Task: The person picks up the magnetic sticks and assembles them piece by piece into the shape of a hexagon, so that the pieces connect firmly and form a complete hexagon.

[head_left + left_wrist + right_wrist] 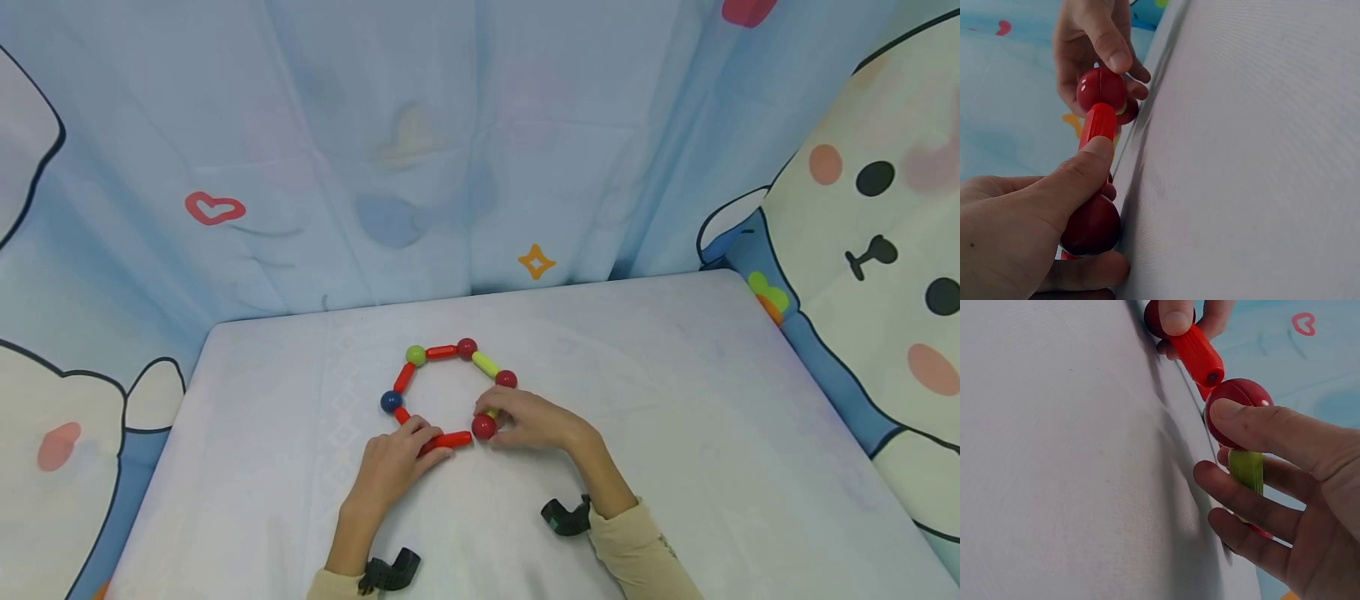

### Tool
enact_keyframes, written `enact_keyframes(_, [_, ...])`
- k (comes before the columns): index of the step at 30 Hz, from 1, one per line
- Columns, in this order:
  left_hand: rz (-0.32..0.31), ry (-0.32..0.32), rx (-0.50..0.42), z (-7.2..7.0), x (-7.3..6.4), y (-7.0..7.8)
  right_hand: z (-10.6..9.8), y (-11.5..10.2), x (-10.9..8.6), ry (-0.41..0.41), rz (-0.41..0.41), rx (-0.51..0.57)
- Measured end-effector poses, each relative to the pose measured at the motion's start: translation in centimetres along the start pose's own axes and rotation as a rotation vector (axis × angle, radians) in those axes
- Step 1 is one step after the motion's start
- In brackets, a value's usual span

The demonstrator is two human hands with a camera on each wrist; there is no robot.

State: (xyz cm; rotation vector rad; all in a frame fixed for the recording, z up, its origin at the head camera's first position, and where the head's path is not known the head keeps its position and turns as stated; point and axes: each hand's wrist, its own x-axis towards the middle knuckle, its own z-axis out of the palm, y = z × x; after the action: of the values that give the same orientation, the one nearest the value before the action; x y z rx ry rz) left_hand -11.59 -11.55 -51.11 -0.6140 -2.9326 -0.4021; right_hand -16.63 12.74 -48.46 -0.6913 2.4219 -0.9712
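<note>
On the white table, balls and short rods form a near-closed ring in the head view. My left hand (393, 467) is at its front left. In the left wrist view, the thumb lies on a red rod (1099, 125), and a dark red ball (1091, 226) sits between thumb and fingers. My right hand (536, 421) grips a red ball (483, 427), thumb on top, with a yellow-green rod (1246, 470) against its fingers. The red rod's free end, marked by a dark dot, is right beside that ball; whether they touch I cannot tell.
Farther round the ring are a blue ball (392, 402), a green ball (416, 356), a red ball (467, 348) and another red ball (506, 379), joined by red and yellow-green rods. Behind the table (637, 350) hangs a light blue printed curtain (420, 167).
</note>
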Motion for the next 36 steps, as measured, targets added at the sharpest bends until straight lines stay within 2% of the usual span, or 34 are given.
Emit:
enact_keyframes(15, [0.018,0.034,-0.004,-0.01,0.04,-0.1,0.37,-0.17,0.12,0.032,-0.005,0.012])
enact_keyframes(21, [0.017,0.042,0.011,0.12,-0.02,-0.06,0.47,-0.07,0.35,0.0,0.009,0.029])
enact_keyframes(29, [0.021,0.064,0.013,0.24,-0.12,-0.17,0.59,0.13,0.55,-0.012,-0.034,-0.006])
enact_keyframes(36, [0.012,0.026,-0.011,0.06,-0.06,-0.16,0.57,-0.05,0.6,-0.014,-0.015,-0.037])
